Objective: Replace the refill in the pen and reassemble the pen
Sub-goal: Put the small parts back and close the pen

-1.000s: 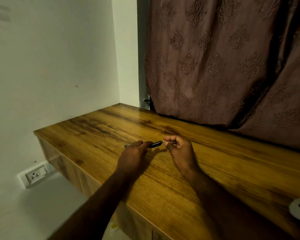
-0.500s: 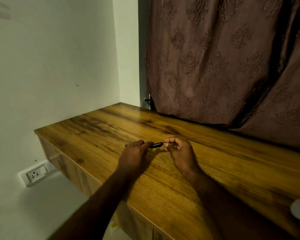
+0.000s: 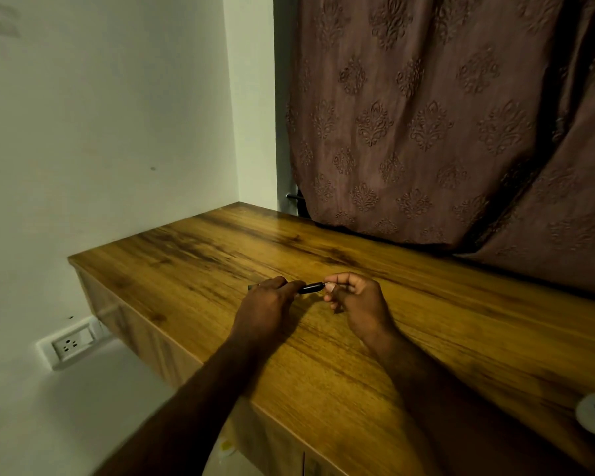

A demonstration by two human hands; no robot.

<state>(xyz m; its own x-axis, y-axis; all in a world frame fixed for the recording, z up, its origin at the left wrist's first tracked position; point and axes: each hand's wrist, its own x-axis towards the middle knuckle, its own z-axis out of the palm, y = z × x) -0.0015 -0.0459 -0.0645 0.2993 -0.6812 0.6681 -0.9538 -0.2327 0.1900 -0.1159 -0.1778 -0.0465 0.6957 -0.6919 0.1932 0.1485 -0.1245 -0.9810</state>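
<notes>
- My left hand (image 3: pixel 267 304) is closed around the slim black plastic pen (image 3: pixel 310 288), gripping the barrel so that only its right end and a short stub at the far left poke out.
- My right hand (image 3: pixel 356 302) has its fingers (image 3: pixel 330 287) pinched shut at the pen's right end; whether they hold a tip piece or the refill itself is too small to tell.
- The pen hovers just above the wooden surface (image 3: pixel 426 324), near its middle, between my two hands.
- My guess is I'm working at the tip end, unscrewing or seating something.
- Risk: a tiny part slipping from my pinch and rolling off the near edge, since nothing on the surface would stop it.
- Risk: forcing the end at an angle could bend a thin refill.
</notes>
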